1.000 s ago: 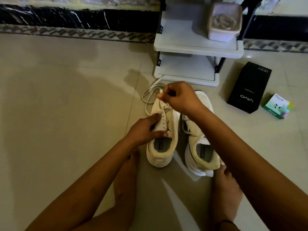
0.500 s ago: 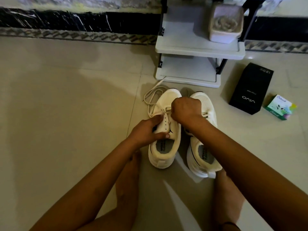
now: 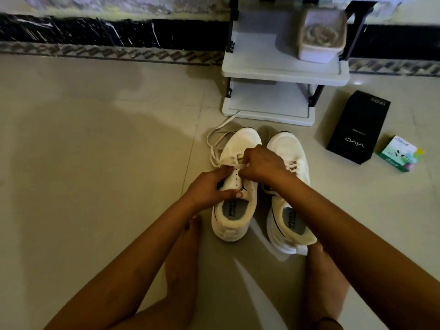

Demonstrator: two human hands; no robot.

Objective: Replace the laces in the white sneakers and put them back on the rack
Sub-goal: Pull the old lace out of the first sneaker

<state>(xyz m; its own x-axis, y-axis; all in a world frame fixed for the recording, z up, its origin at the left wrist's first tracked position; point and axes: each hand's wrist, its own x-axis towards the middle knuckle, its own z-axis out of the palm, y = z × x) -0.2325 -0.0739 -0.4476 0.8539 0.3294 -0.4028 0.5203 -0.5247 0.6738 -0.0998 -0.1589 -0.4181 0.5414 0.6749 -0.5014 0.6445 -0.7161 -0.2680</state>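
Right hand (image 3: 264,166) drops back onto left sneaker (image 3: 242,144), pinching its lace (image 3: 241,166); left hand (image 3: 209,189) grips the upper; lacing seems barely started.

White mesh sneakers (image 3: 242,141) carry thin black trim (grey insoles (image 3: 234,208)). The flat black cardboard box (image 3: 357,129) bears white lettering.
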